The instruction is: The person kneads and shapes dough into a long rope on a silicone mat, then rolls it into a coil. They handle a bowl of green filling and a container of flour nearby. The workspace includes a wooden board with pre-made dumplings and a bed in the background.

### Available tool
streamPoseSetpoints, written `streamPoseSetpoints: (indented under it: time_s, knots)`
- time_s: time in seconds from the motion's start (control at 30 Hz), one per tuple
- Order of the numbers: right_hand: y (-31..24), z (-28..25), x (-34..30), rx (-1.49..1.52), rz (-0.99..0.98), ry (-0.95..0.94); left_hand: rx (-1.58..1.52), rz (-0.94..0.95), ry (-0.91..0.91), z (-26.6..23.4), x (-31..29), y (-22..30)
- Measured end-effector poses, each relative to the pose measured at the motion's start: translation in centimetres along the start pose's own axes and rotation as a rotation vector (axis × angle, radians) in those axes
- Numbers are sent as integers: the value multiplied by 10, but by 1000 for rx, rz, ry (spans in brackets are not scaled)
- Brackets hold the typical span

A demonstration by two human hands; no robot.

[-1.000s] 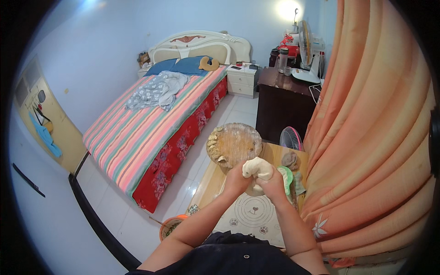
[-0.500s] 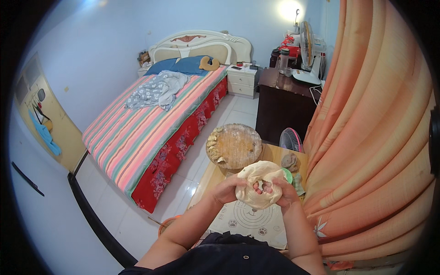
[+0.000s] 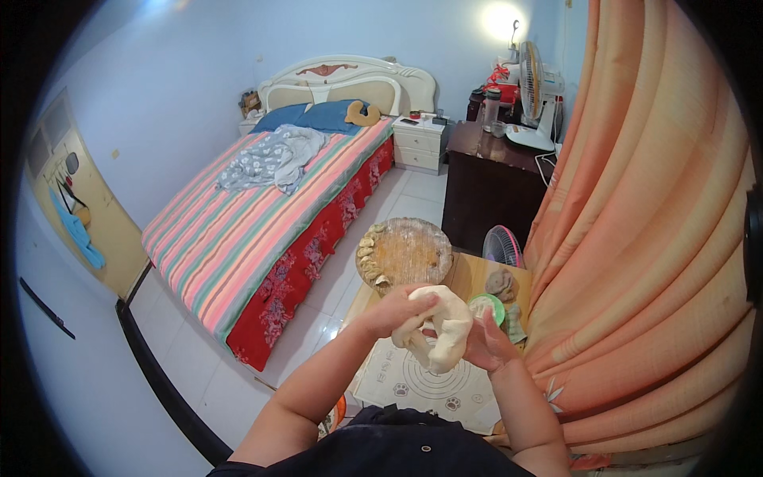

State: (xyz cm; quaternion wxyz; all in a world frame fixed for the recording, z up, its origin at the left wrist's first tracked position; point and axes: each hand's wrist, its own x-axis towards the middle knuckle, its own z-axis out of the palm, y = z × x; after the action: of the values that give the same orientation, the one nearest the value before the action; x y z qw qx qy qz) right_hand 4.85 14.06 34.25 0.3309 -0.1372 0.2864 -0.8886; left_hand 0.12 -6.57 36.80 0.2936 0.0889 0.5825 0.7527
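The left hand (image 3: 397, 310) is clamped on the dough ring (image 3: 454, 324), thumb across it; the right hand (image 3: 488, 343) sits at its right side, how tightly I can't tell. The ring hangs above the mat (image 3: 425, 397), near the round board (image 3: 412, 256).

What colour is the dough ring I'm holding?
The dough ring is a pale cream colour; it shows best in the head view.

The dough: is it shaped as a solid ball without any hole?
No, the dough forms a ring around an open hole, its left side gripped by the left hand.
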Motion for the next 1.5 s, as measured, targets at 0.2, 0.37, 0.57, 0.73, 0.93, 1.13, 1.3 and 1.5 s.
streamPoseSetpoints:
  time_s: [0.2,0.37,0.57,0.73,0.93,1.13,1.3,1.5]
  knots:
    - [4,-12,4,-344,219,241,695,132,176,9,18,-6]
    - [16,-27,6,-192,29,372,653,370,342,-17,39,-55]
    - [17,-11,15,-141,-137,496,1198,670,571,43,-5,-61]
    - [23,-2,19,76,-201,427,818,680,430,53,2,-73]
    - [21,-21,15,-780,-11,450,675,344,538,25,30,-72]
    - [34,-34,-4,-453,-176,641,-111,60,433,-5,47,-65]
    - [43,8,25,-40,-171,638,597,349,333,14,47,-79]
    - [44,-35,22,-69,-306,707,1364,650,386,55,-3,-54]
